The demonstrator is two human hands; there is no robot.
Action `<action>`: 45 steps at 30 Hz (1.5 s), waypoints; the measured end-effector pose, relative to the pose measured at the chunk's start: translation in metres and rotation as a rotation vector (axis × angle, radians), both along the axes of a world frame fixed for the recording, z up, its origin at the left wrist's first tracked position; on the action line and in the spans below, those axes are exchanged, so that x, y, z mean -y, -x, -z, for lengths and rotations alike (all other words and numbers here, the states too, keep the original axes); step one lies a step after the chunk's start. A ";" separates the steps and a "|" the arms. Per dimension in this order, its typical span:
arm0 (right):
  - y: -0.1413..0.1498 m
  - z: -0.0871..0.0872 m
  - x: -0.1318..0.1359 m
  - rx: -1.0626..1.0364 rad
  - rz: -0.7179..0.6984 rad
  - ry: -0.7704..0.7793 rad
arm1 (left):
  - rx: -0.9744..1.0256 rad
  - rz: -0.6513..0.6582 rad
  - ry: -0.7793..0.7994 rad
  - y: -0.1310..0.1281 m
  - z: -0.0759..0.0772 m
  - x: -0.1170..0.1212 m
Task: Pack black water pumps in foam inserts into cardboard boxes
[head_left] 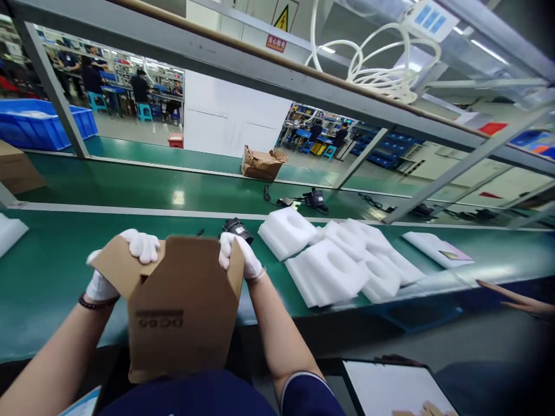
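Note:
A brown cardboard box [182, 294] with its flaps up is held close to my body, tilted, with dark printing upside down on its near side. My left hand [142, 247], in a white glove, wraps over the left flap. On the opposite side, my right hand [243, 254], also gloved, has its fingers closed round the right flap. The inside of the box is hidden by the near panel. Just beyond my right hand lies a black round device [238, 229]. Several white foam inserts [327, 268] with round recesses are piled to the right.
Green conveyor-like benchtop [217, 199] runs across, under a metal shelf frame [260, 52]. Farther back are a crumpled brown paper bag [262, 163] and a black device with a cable [315, 198]. A blue bin [43, 124] stands left. Another person's hand [515, 297] reaches in at right.

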State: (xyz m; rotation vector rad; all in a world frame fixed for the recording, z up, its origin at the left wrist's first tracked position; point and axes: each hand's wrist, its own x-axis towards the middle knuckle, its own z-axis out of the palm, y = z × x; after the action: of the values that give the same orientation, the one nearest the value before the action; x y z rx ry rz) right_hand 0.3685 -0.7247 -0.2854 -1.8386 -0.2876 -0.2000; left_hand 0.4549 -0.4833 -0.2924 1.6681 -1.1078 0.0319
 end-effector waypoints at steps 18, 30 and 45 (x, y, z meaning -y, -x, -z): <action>0.117 0.031 -0.042 0.304 0.111 0.532 | 0.187 -0.142 -0.178 0.092 0.008 -0.046; 0.091 0.066 -0.024 0.303 0.083 0.221 | 0.373 0.027 -0.443 0.064 -0.015 -0.074; -0.036 0.053 -0.072 -0.009 0.396 0.761 | 0.232 -0.903 -0.206 -0.001 0.026 -0.139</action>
State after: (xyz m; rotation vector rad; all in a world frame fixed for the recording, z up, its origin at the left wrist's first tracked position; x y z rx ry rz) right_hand 0.4044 -0.6531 -0.3381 -2.6444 0.0277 -0.3925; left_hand 0.4561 -0.3444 -0.3184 2.2707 -0.4418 0.7203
